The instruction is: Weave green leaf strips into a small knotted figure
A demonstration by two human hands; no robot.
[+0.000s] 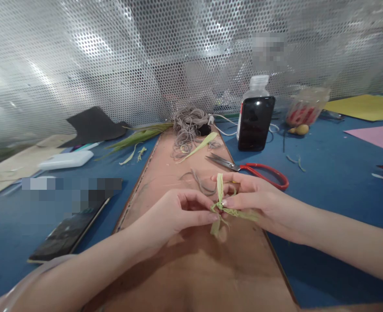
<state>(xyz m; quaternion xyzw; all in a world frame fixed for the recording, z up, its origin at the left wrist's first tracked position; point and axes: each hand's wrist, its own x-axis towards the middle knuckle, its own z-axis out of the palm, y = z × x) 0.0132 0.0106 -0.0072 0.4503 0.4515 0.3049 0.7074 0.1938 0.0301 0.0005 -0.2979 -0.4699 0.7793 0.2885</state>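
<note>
Evidently the work is partway along: the green piece [220, 205], just right of and below the middle of the frame, seems already twisted or tied together at its centre, while its ends stick out loose and ragged. What looks undone is those ends, neither tucked in nor trimmed even; whether the knot is tight I cannot tell, since fingertips cover part of it. The left hand [182, 209] is nearly closed at the tips, thumb and forefinger pinching the piece from its left side. The right hand [259, 197] pinches it too — thumb against the centre, the other fingers curled loosely behind.

The piece's long axis runs almost upright in the frame: a flat strip points to the top edge, a limp tail hangs toward the bottom, leaning slightly left. A thinner tail points right, dipping a little. Beneath lies the board [243, 277]; the scissors [233, 166] rest beyond the right hand, open, blades toward the upper left, and the yarn [186, 123] sits at upper centre.
</note>
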